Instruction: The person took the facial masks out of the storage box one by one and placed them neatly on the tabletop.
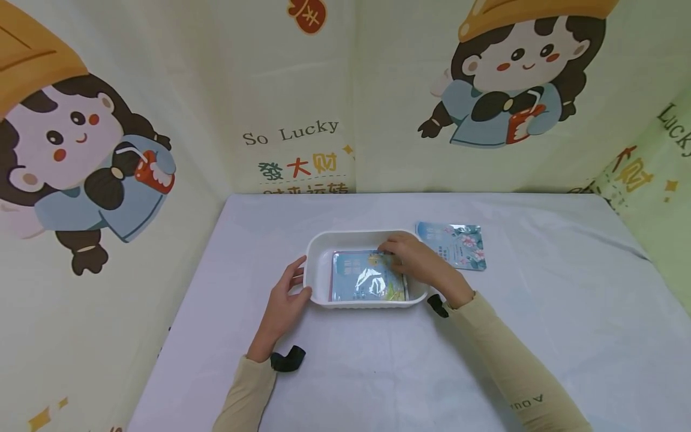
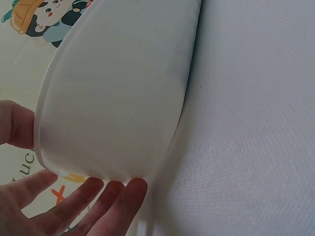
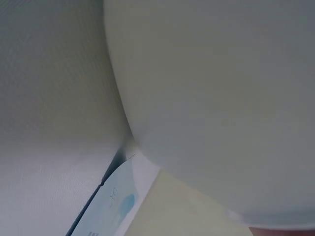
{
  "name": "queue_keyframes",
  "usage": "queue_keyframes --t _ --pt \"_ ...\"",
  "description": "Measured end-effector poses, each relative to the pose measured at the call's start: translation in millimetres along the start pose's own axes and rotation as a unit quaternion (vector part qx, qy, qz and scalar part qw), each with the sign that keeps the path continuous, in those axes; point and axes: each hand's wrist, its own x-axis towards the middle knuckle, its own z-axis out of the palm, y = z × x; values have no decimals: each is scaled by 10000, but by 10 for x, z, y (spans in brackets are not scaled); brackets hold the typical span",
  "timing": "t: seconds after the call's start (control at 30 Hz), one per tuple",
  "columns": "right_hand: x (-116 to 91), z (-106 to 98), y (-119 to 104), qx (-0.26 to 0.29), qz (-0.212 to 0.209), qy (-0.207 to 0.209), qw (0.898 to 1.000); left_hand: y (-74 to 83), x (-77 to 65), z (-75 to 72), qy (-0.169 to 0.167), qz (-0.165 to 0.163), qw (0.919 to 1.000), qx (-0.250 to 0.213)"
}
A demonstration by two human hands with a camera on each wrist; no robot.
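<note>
Much of the head view is a cream backdrop (image 1: 205,90) printed with large cartoon figures (image 1: 507,78) and the words "So Lucky". Below it spreads the tabletop (image 1: 335,384), covered in white cloth. Two beige sleeves (image 1: 513,360) reach across it from the near side, the right one bearing dark lettering.

A white tray (image 1: 367,304) with rounded corners sits upright on the tabletop, between the two hands. The left hand (image 1: 284,306) holds the tray's left end, moderately spread: its thumb is at the near corner and its slightly bent fingers are set apart, tips against the outer wall. The right hand (image 1: 412,257) reaches over the tray's right end, fingers bent downward at the far right corner of the packet inside; whether they pinch that packet I cannot tell.

The blue packet (image 1: 358,276) lies in the tray, glossy with glare, its printed face up. A flowered packet (image 1: 464,246) lies on the tabletop beyond the tray's right end, partly hidden by the right hand. Smallest are the black pieces (image 1: 288,359), one beside each wrist.
</note>
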Motion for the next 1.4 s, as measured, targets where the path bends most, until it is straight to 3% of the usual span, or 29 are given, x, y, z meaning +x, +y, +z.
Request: queue_keyframes --t 0.37,0.77,1.03,1.4 --pt "3 -3 7 512 -5 122 9986 41 -1 3 -20 -25 10000 23" --pt "-11 -58 8 847 171 -19 9963 35 23 -2 -62 -65 10000 -40" --pt "-24 -84 66 1574 13 135 9874 19 19 -17 -33 65 10000 6" --pt "-48 -139 43 1949 -18 116 9808 34 17 -16 -46 -50 10000 32"
